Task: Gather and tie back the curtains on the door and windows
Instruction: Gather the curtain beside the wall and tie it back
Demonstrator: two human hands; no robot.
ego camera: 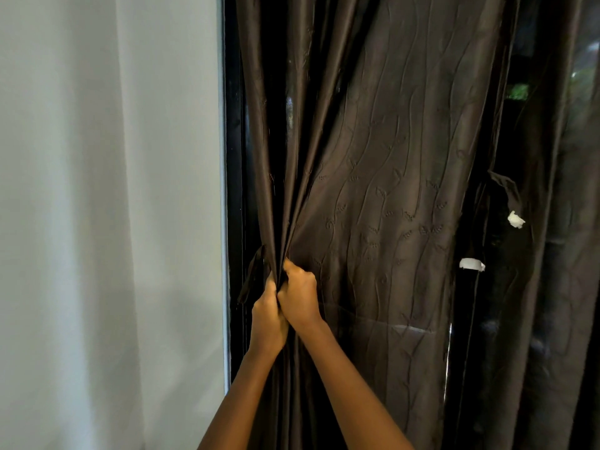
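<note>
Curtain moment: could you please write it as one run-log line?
phase: gathering | left hand: grips curtain | right hand: grips curtain | tied: no

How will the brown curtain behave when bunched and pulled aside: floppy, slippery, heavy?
Probably floppy: the curtain folds into tight pleats where the left hand and right hand grip it. Its sheen suggests a smooth weave that may slip through a loose grip. It likely feels light, since it drapes in thin soft folds.

Open room before the white wall (97, 190); door frame (233, 157) and dark curtain (389, 190) folds close ahead.
</note>
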